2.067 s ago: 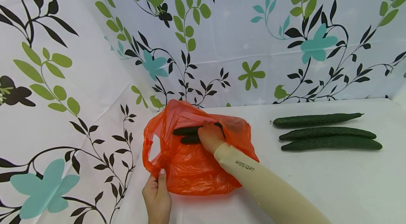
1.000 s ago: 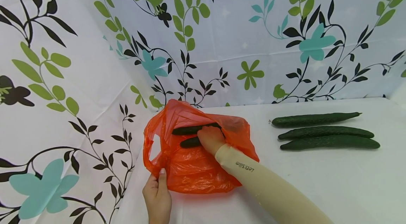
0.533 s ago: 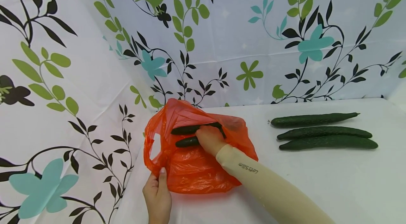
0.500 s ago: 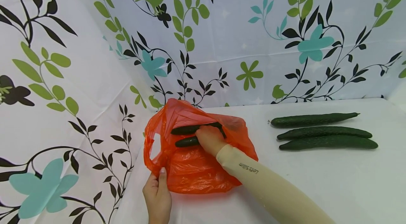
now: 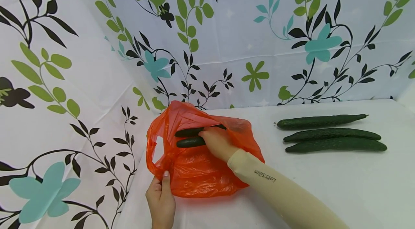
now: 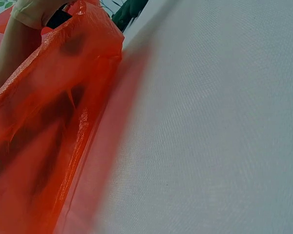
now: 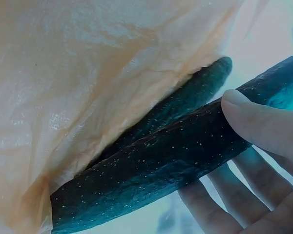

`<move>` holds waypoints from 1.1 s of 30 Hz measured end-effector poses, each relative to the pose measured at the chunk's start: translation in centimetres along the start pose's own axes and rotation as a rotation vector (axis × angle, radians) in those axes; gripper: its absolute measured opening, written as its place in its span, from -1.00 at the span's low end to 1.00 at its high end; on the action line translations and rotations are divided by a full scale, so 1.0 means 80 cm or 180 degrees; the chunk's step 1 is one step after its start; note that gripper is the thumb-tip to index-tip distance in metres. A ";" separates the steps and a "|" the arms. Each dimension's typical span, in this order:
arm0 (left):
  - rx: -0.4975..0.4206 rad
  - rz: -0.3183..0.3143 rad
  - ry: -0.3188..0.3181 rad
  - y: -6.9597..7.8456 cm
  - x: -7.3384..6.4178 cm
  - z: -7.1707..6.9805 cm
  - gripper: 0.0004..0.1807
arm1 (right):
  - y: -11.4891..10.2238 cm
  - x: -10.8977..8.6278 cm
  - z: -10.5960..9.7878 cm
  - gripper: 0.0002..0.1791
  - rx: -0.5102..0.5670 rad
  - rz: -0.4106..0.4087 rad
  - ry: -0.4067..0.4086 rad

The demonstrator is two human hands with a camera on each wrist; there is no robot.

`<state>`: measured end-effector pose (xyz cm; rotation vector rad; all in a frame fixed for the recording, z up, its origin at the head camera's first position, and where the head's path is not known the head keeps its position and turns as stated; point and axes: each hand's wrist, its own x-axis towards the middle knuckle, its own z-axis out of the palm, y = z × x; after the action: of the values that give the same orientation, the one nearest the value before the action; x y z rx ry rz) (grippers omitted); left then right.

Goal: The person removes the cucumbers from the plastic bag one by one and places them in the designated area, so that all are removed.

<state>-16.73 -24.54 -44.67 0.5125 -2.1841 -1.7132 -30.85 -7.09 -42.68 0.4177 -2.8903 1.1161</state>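
An orange-red plastic bag (image 5: 207, 175) lies with its mouth spread. My left hand (image 5: 161, 200) pinches its near left edge, thumb on top, below the handle loop. My right hand (image 5: 218, 143) reaches into the mouth. In the right wrist view it grips a dark green cucumber (image 7: 151, 170), thumb above and fingers beneath; a second cucumber (image 7: 185, 100) lies alongside, partly covered by plastic. From the head, an upper cucumber (image 5: 188, 132) and a lower cucumber (image 5: 189, 142) show left of the fingers. Dark shapes show through the bag (image 6: 83, 117) in the left wrist view.
On the white table (image 5: 324, 185), to the right, one cucumber (image 5: 321, 122) lies behind two more: a middle cucumber (image 5: 334, 134) and a front cucumber (image 5: 337, 145) side by side. A printed leaf-and-flower cloth (image 5: 227, 34) hangs behind the table and at the left.
The lower cucumber's end has shifted left and slightly up within the bag's mouth. My right wrist and sleeve have moved a little to the right. My left hand has stayed put.
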 end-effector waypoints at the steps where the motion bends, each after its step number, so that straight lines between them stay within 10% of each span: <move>1: 0.0000 0.0002 0.0003 0.000 0.000 0.000 -0.51 | 0.000 -0.003 -0.003 -0.83 0.0207 0.0047 0.0020; 3: 0.0007 0.0007 0.0014 0.000 0.000 0.001 -0.51 | -0.001 -0.007 -0.009 -0.82 0.0412 0.0163 0.0079; 12: 0.0000 -0.0087 -0.0058 0.002 0.000 0.003 -0.49 | -0.014 -0.011 -0.019 -0.71 -0.0979 -0.1444 0.0188; 33: 0.0048 -0.0045 -0.0032 0.004 -0.003 0.005 -0.48 | -0.032 -0.045 -0.065 -0.50 0.1685 -0.1002 -0.0078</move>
<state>-16.75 -24.04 -44.44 0.5257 -2.2071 -1.7113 -27.15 -4.59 -37.55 0.8603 -2.3856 1.7973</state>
